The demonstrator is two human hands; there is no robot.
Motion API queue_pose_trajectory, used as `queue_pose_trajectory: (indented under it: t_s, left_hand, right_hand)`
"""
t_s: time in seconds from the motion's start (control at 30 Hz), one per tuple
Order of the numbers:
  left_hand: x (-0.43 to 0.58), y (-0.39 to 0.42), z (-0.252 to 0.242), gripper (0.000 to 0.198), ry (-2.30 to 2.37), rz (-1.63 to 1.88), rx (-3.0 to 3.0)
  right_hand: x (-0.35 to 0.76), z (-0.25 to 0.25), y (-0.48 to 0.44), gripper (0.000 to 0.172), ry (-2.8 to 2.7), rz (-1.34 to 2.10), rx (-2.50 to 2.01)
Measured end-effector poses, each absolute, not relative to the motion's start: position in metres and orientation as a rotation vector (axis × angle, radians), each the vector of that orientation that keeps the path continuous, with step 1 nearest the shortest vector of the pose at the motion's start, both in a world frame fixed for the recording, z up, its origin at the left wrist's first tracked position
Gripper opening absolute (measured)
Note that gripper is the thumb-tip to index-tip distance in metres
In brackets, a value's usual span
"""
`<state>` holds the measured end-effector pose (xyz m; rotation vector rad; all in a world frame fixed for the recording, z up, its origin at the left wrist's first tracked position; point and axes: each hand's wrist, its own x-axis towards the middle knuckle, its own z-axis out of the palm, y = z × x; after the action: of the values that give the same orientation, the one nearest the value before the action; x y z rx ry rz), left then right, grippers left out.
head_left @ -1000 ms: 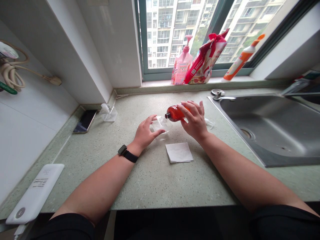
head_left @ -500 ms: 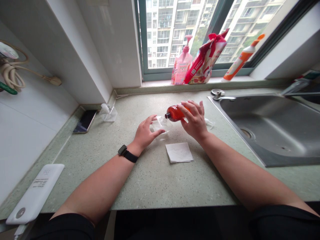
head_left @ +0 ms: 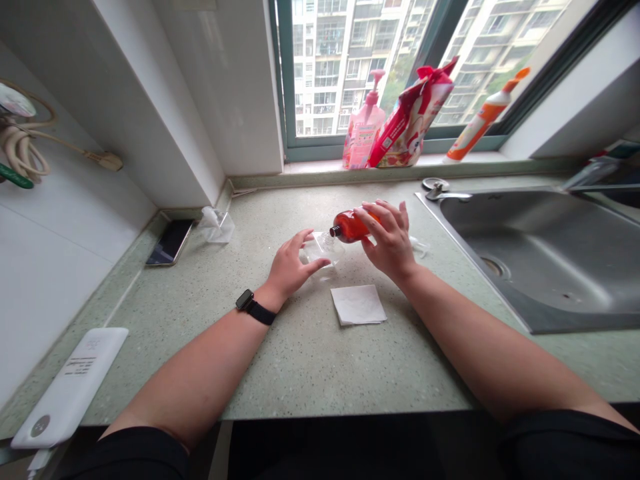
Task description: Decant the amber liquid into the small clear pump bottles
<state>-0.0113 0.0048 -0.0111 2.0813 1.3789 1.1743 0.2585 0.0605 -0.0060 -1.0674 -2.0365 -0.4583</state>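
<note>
My left hand (head_left: 294, 262) is wrapped round a clear plastic bottle (head_left: 323, 249) on the counter, thumb on the near side and fingers on the far side. In my right hand (head_left: 390, 237) is a red bottle (head_left: 351, 227), tipped to the left. Its black uncapped mouth meets or hovers just over the clear bottle's opening; I cannot tell whether they touch. Whether liquid flows between them is too small to make out. A folded white paper towel (head_left: 359, 305) lies between my forearms. Behind my right hand a clear plastic piece (head_left: 419, 247) is partly hidden.
To the left are a clear container (head_left: 218, 225) with white tissue, a phone (head_left: 170, 243) and a white power bank (head_left: 73, 387). A steel sink (head_left: 540, 267) is on the right. On the sill stand a pink pump bottle (head_left: 364, 133), a red bag (head_left: 413, 123) and an orange-white bottle (head_left: 479, 127).
</note>
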Motion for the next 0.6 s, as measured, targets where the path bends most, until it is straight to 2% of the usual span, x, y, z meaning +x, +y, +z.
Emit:
queue_pose_trajectory:
  t_s: [0.6]
  left_hand:
    - [-0.0110, 0.0048, -0.0108, 0.082, 1.385, 1.171, 2.085]
  right_hand:
    - [0.2584, -0.0057, 0.0604, 0.083, -2.042, -0.455, -1.082]
